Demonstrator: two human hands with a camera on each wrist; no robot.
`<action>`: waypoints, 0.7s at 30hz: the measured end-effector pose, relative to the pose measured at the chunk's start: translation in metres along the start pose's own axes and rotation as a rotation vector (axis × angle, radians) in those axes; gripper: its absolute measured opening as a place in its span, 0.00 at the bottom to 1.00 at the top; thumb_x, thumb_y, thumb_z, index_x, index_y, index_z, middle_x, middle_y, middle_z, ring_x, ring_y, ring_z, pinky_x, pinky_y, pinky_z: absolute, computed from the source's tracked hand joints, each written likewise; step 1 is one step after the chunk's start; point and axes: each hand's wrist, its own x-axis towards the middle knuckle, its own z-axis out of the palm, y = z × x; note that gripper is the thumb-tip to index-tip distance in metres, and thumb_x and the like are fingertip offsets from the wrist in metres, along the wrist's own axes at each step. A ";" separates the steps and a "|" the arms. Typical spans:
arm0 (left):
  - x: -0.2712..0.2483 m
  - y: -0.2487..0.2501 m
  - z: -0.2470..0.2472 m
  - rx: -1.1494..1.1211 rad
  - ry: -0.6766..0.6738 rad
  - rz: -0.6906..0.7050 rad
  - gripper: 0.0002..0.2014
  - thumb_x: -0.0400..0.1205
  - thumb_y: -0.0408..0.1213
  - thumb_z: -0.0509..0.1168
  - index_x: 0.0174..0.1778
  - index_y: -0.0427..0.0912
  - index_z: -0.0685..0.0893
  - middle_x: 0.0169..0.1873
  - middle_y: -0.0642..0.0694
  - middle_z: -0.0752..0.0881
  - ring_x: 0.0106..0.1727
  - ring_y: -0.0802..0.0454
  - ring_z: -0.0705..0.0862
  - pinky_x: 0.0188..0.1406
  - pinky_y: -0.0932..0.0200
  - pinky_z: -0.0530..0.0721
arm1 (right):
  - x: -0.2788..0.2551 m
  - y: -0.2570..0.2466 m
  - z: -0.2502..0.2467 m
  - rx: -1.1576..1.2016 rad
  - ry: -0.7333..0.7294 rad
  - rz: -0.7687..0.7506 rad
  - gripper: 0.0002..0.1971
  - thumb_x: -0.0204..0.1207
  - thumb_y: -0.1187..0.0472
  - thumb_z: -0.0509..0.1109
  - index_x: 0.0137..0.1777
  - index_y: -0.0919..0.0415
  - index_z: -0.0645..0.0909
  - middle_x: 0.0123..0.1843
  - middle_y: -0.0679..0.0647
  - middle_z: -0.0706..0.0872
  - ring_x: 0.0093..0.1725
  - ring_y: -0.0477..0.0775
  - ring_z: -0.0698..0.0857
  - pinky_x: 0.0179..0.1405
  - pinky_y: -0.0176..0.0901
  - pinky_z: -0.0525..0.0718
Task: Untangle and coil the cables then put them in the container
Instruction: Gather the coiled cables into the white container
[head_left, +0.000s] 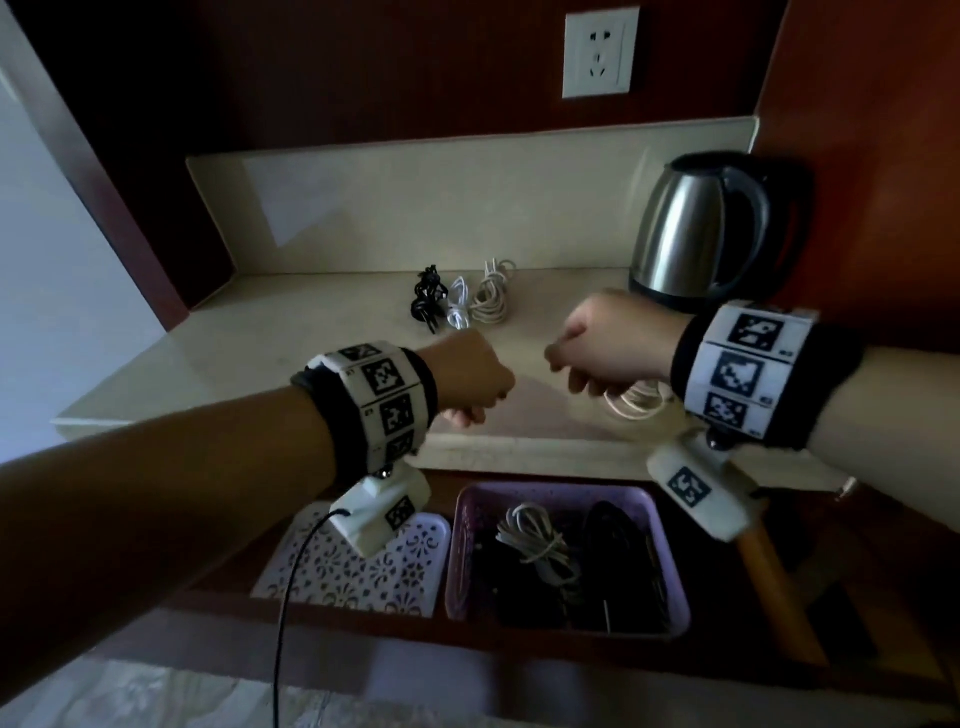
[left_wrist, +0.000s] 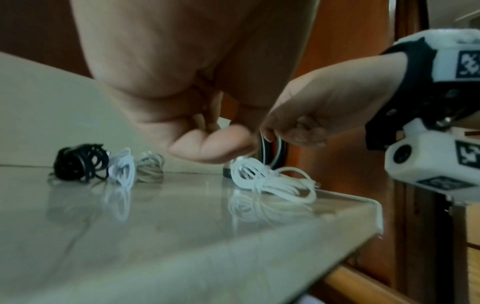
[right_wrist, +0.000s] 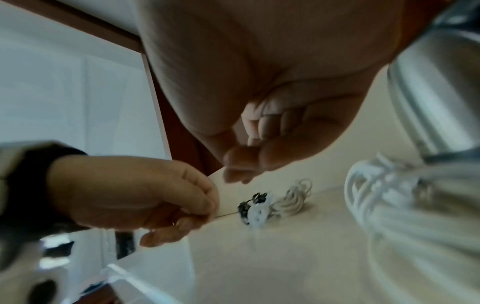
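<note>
A white coiled cable (head_left: 638, 401) lies on the counter just under my right wrist, and it shows too as the white coiled cable (left_wrist: 270, 182). My right hand (head_left: 558, 358) hovers above it with fingers curled against the thumb, and no strand shows in them. My left hand (head_left: 470, 410) is close to its left, also curled into a loose fist with nothing visible in it. Three more bundles lie at the back: a black cable (head_left: 428, 301), a white cable (head_left: 460, 307) and a cream cable (head_left: 493, 296). The purple container (head_left: 670, 545) below the counter edge holds coiled cables.
A steel kettle (head_left: 711, 228) stands at the back right, close behind my right hand. A white lattice lid (head_left: 363, 571) lies left of the container. The counter's front edge (head_left: 519, 454) runs just below both hands. A wall socket (head_left: 600, 54) sits above the backsplash.
</note>
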 end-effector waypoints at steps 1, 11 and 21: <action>0.006 0.008 -0.008 0.006 0.066 0.032 0.08 0.84 0.29 0.62 0.39 0.34 0.82 0.27 0.43 0.84 0.22 0.53 0.83 0.20 0.61 0.82 | 0.007 0.000 -0.009 -0.070 0.092 -0.029 0.10 0.79 0.56 0.70 0.43 0.62 0.89 0.32 0.53 0.91 0.28 0.51 0.86 0.27 0.40 0.84; 0.115 0.043 -0.043 0.650 0.115 0.117 0.18 0.84 0.37 0.61 0.69 0.34 0.77 0.46 0.44 0.76 0.52 0.43 0.80 0.50 0.57 0.80 | 0.054 0.017 -0.014 -0.659 -0.029 0.289 0.54 0.73 0.36 0.72 0.84 0.73 0.50 0.81 0.68 0.64 0.79 0.70 0.68 0.76 0.57 0.71; 0.166 0.045 -0.040 0.963 0.063 0.108 0.14 0.84 0.44 0.68 0.65 0.48 0.83 0.56 0.47 0.84 0.57 0.43 0.82 0.59 0.46 0.85 | 0.056 0.015 -0.014 -0.437 -0.039 0.287 0.49 0.82 0.48 0.69 0.83 0.79 0.43 0.78 0.66 0.74 0.73 0.62 0.77 0.58 0.44 0.74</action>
